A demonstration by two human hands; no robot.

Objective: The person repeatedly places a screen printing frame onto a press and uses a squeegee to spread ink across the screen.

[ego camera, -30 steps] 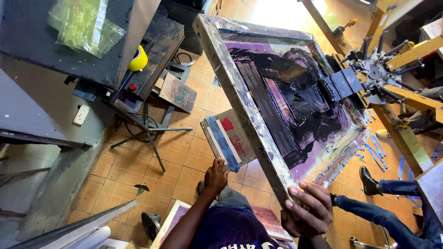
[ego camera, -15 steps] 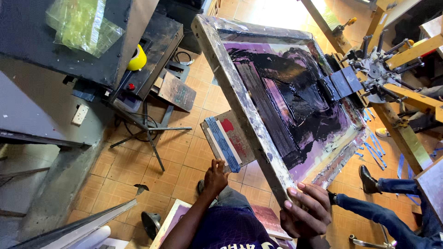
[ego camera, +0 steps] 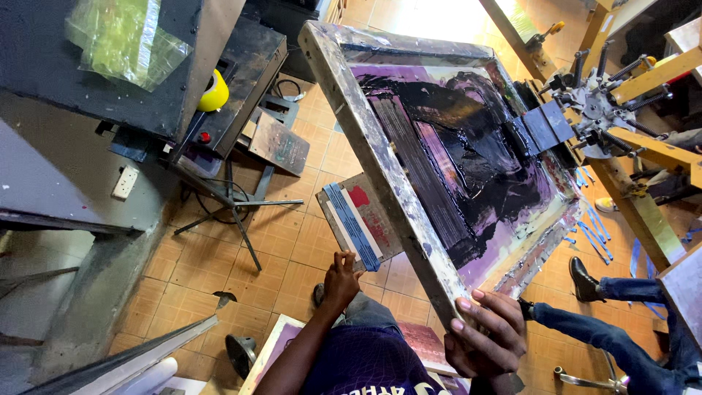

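The right hand [ego camera: 488, 338] is clamped on the near corner of a wooden screen-printing frame [ego camera: 380, 157], fingers [ego camera: 468, 311] curled over the paint-crusted rail, so the frame stands tilted up and is kept from dropping. The far end of the frame sits in the clamp [ego camera: 541, 130] of the rotary press arm [ego camera: 643, 73], which acts as a hinge; that leaves only 1 hand needed at the free end. Thick black ink [ego camera: 468, 139] covers most of the purple mesh [ego camera: 446, 157], smeared in long strokes, and lies on the upward face where the tilt does not let it run off at once.

The left hand [ego camera: 341, 279] is down below the raised frame, fingers loosely spread and not closed on anything, at the lower edge of a flat board [ego camera: 358, 219] marked with blue tape and red paint; I cannot tell whether it touches it. The 2 hands are well apart.

On the tiled floor [ego camera: 219, 263] a metal stand [ego camera: 234, 205] carries a dark unit with a yellow tape roll [ego camera: 214, 91].
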